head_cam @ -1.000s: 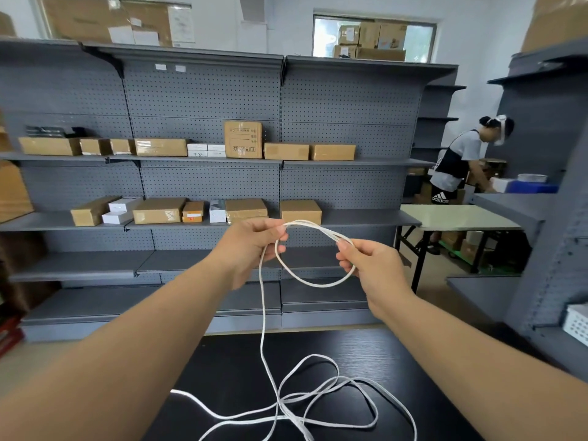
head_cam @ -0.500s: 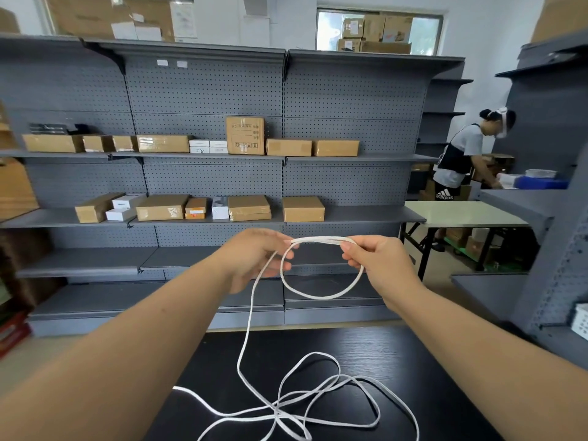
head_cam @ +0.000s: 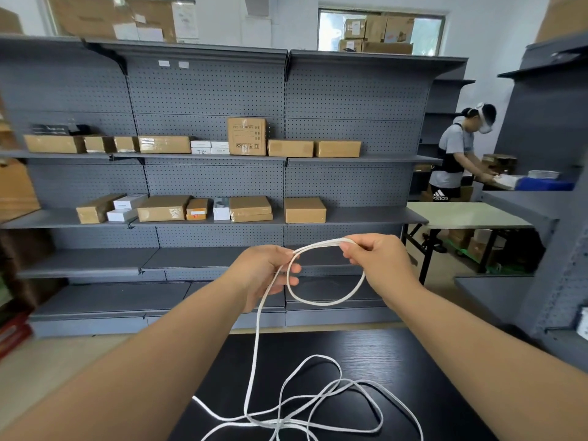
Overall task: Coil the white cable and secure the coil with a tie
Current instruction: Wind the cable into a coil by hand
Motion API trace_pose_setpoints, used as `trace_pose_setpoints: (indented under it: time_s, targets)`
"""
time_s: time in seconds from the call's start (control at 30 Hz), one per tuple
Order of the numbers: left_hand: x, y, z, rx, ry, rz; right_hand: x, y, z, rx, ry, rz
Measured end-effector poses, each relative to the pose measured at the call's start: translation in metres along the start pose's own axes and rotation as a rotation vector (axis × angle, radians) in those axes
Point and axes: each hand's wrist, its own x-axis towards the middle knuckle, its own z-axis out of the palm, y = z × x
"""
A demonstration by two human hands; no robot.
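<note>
Head view.
- **Item:** white cable (head_cam: 327, 303). One small loop is held in the air above the bench (head_cam: 397, 361), and the rest lies there in loose, crossed turns.
- **Left hand (head_cam: 261, 275):** fingers curled, pinching the loop's crossing, with the tail dropping from it.
- **Right hand (head_cam: 378, 262):** pinching the doubled strands at the loop's top.
- **Risk:** the crossed slack may knot or snag when drawn up, and so light a pinch may let the loop spring open. No tie is visible.
- **Room:** open air ahead as far as the shelving (head_cam: 206, 90). One strand reaches the bench's left edge and could slide off.
</note>
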Motion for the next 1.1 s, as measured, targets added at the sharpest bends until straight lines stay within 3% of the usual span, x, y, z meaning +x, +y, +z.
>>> trace_pose_setpoints:
  time_s: [0.13,0.37,0.67,0.87,1.0,1.1]
  targets:
    - [0.002,-0.009,0.006,-0.068,0.078,0.043,0.004,0.000,0.003,0.005,0.053,0.064]
    - [-0.004,-0.012,0.014,-0.119,0.012,0.121,0.009,0.001,0.000,0.015,0.132,0.111]
    - [0.000,-0.013,0.010,0.358,0.250,0.342,0.003,0.007,0.004,0.122,0.162,0.148]
    - [0.005,0.009,-0.001,0.639,0.322,0.458,-0.006,0.024,0.007,0.054,-0.027,0.218]
    - [0.005,0.029,-0.002,0.935,0.260,0.569,-0.003,0.026,0.004,-0.097,-0.218,0.259]
    - [0.009,0.038,-0.003,1.106,0.214,0.648,0.001,0.017,-0.002,-0.270,-0.325,0.176]
